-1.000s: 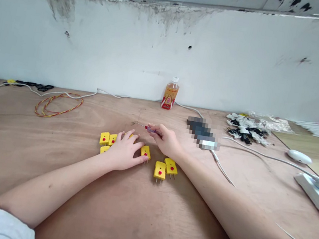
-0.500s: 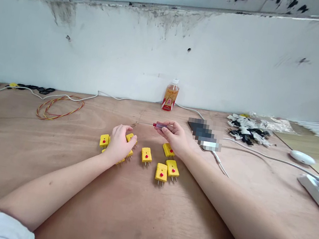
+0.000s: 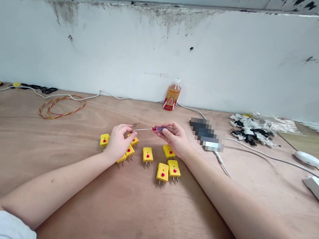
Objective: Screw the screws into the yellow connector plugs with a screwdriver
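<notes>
Lying on the wood table (image 3: 144, 218), the yellow plugs (image 3: 148, 155) could get knocked out of place if the thin screwdriver (image 3: 158, 129) slips and its tip drops on them. That could happen because the right hand (image 3: 175, 139) pinches the red and purple handle with just its fingertips, above the plugs. The left hand (image 3: 118, 143), also above the plugs, curls nearly shut by the tip; whether it holds anything is hard to tell.
</notes>
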{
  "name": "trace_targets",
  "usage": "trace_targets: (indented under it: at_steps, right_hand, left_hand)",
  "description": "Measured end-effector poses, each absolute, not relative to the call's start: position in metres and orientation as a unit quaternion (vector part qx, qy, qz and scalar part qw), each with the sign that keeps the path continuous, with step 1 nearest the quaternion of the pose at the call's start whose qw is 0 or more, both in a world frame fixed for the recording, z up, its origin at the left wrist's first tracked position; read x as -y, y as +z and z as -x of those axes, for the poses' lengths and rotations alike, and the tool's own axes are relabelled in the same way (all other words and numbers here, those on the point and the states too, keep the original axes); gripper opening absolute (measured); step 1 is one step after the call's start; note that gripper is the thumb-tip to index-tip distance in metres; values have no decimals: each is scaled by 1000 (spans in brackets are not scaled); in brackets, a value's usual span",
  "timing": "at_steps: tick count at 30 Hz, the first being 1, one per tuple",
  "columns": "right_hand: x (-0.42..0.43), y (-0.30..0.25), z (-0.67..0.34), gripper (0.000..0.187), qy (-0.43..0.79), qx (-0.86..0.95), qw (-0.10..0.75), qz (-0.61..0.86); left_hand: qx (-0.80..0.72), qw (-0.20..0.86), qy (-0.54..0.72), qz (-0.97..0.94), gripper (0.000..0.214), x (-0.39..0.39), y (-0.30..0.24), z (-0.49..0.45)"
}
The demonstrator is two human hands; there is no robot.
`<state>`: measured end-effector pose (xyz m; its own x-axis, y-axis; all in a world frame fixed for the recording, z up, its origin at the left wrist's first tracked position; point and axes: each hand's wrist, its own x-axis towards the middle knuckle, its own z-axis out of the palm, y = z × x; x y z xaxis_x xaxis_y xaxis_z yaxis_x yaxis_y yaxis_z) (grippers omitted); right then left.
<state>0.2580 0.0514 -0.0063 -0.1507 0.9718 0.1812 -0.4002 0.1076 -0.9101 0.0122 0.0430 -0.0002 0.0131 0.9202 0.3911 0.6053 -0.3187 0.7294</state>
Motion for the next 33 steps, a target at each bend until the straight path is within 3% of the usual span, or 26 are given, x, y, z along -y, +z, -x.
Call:
trace_targets:
  at_steps: [7,14,22,33]
  right_hand:
    - [-51,0,-259,40,607,439,586,309]
    - [-43,16,-253,26,664,332,610,278]
    - [-47,3,-248,26,667,295,613,303]
    - [-50,0,-250,24,674,271,607,322]
  left_hand:
    - [-547,180,425,-698,11,-45,-3,-11]
    - [-556,153,342,-742,13,-42,-4,-13]
    - [-547,120,264,-785,17,-31,5,-19]
    - [-524,123,264,-800,21,-30,1,-19]
